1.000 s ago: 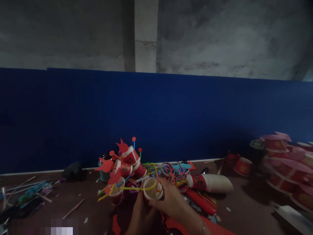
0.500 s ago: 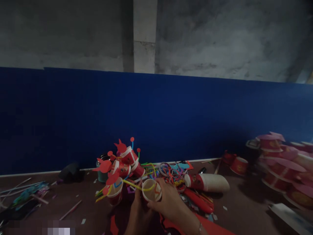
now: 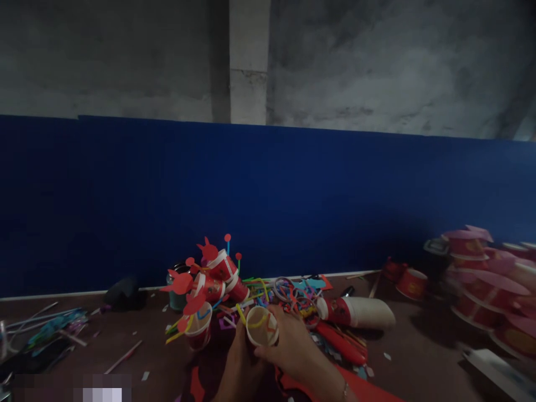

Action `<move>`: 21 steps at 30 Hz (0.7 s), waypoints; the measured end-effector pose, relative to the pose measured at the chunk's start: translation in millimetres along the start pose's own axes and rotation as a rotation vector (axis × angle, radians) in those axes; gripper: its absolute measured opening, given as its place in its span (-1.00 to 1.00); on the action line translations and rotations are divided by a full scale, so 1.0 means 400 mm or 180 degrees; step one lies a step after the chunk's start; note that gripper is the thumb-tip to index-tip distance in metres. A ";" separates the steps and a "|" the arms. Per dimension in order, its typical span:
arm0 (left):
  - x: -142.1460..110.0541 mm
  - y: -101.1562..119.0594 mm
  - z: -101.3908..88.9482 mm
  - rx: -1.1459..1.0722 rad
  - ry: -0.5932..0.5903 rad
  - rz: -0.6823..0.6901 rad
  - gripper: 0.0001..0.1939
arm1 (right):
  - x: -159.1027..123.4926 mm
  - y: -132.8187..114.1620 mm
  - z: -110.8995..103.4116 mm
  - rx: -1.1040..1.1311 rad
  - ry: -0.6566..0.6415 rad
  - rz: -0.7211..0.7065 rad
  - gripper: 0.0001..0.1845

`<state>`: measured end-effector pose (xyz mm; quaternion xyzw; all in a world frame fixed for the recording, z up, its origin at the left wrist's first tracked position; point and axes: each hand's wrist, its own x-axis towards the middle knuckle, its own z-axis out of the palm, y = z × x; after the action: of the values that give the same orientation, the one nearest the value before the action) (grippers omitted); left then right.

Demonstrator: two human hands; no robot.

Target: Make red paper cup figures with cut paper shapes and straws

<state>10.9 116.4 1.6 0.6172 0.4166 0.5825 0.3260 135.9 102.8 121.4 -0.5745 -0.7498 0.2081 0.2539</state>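
Note:
Between my two hands is a paper cup (image 3: 257, 336), its open mouth facing up toward me. My left hand (image 3: 242, 354) is closed round its left side; most of those fingers are hidden behind the cup. On the other side my right hand (image 3: 288, 338) grips the rim, thumb at the front. A bent yellow strip (image 3: 242, 314), like a pipe cleaner or straw, hooks over the rim into the cup. Just left stands a red cup (image 3: 197, 334) with red paper shapes and yellow strips attached. Behind it lie more decorated red cups (image 3: 221, 267).
A long stack of paper cups (image 3: 364, 312) lies to the right, above a red tool-like object (image 3: 343, 343). Colourful strips and scraps (image 3: 288, 290) heap behind my hands. Red and pink cups (image 3: 488, 296) pile up far right. A blue panel (image 3: 293, 201) borders the table's back.
The yellow strip's outer part no longer stretches far left; it now bends steeply over the cup's rim. Both hands keep hold of the cup, and the view has shifted slightly.

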 end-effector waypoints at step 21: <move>0.015 0.126 -0.068 0.1220 0.0753 0.1706 -0.72 | 0.011 0.014 -0.014 -0.0129 0.0064 0.0030 -0.61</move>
<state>-9.5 97.3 51.8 0.6828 0.3765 0.6260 -0.0109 142.7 108.5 123.1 -0.5852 -0.7485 0.1882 0.2488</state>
